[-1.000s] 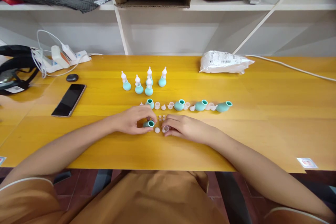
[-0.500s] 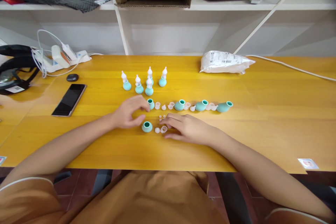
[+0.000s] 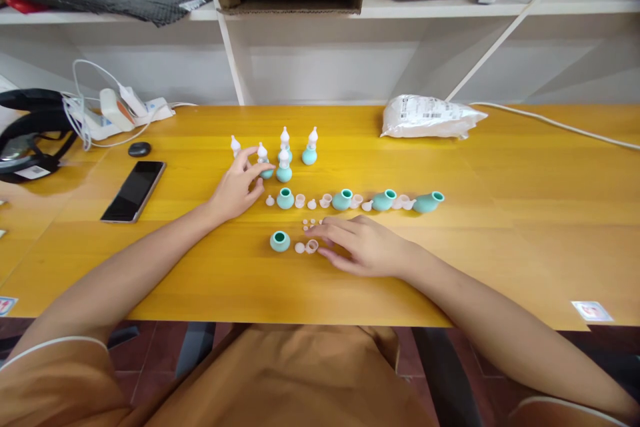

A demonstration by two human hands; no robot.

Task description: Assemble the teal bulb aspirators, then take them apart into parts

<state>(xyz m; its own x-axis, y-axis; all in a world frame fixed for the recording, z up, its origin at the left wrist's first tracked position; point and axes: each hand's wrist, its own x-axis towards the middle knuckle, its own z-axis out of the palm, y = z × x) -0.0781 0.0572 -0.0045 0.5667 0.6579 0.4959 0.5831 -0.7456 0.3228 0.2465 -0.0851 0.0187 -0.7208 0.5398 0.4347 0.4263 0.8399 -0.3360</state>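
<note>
My left hand [image 3: 237, 188] is at a small teal bottle with a white bulb-shaped top [image 3: 262, 153], with one finger crossing in front of its neck. Its fingers look apart, and whether they touch the bottle I cannot tell. My right hand [image 3: 363, 245] lies palm down, fingers spread, its tips beside several tiny white pieces [image 3: 313, 221] and partly covering them. Left of it are a white ring-shaped cup [image 3: 312, 246], a white round piece [image 3: 300, 248] and an upright open teal pot [image 3: 280, 241].
More topped bottles [image 3: 309, 155] stand behind. A row of open teal pots [image 3: 343, 199] alternates with white parts [image 3: 326, 200]; some pots lean. At left are a phone [image 3: 133, 191], a black case [image 3: 139, 149] and a power strip [image 3: 159, 109]. A plastic parcel [image 3: 431, 117] lies at the back.
My left hand has moved up and left, from the near end of the pot row to the topped bottle, uncovering a small white piece beside the first pot. My right hand has barely moved.
</note>
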